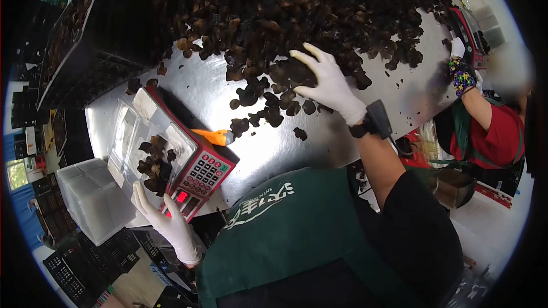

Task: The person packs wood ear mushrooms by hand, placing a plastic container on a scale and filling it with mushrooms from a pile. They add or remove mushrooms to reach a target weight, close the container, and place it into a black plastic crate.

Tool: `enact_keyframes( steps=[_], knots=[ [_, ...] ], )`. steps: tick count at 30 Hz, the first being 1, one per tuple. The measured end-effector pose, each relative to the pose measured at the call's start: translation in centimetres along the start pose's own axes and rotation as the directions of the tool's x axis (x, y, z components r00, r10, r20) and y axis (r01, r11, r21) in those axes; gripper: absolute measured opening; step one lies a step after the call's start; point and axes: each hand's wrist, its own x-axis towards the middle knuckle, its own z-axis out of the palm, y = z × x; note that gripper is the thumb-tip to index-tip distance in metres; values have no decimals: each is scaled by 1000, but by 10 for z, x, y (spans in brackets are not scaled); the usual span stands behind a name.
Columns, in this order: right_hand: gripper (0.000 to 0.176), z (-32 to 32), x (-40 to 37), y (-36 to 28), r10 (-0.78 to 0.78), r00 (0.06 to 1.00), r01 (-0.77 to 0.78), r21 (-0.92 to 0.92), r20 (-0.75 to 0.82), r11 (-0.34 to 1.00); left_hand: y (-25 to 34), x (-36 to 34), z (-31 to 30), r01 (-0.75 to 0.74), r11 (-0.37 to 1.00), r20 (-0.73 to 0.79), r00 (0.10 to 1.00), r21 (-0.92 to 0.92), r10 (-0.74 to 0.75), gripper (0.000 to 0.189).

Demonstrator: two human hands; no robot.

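My right hand (330,84), in a white glove, reaches over the near edge of a large heap of dark, dried wood ear mushrooms (279,23). Its fingers and thumb are spread, with loose pieces beneath and beside them. My left hand (164,220), also gloved, is at the near end of a red digital scale (206,172), thumb and fingers apart around the end of an open clear plastic box (121,131). Inside that box lies a small clump of mushrooms (154,166), just beyond the left fingertips.
An orange-handled tool (212,137) lies beside the scale on the metal table (200,88). Stacked clear boxes (94,199) stand left of the scale, and a black crate (114,40) rises behind. At right, another person's gloved hand (458,47) is near a second red scale (469,37).
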Motion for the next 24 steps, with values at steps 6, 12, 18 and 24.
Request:
enact_keyframes(
  steps=[6,12,18,24],
  knots=[
    [47,58,21,-5,-141,990,139,-161,2,977,15,5,6,-2,1000,10,1000,2,2,64],
    [22,40,37,10,-26,999,18,147,47,989,11,5,-2,-10,1000,-9,1000,20,10,64],
    [28,-4,47,-5,212,934,-291,268,288,918,8,4,0,-4,999,-12,1000,33,5,64],
    [27,-1,47,-23,211,777,-616,785,593,65,6,5,-2,2,998,-15,1000,58,-1,65]
  ],
)
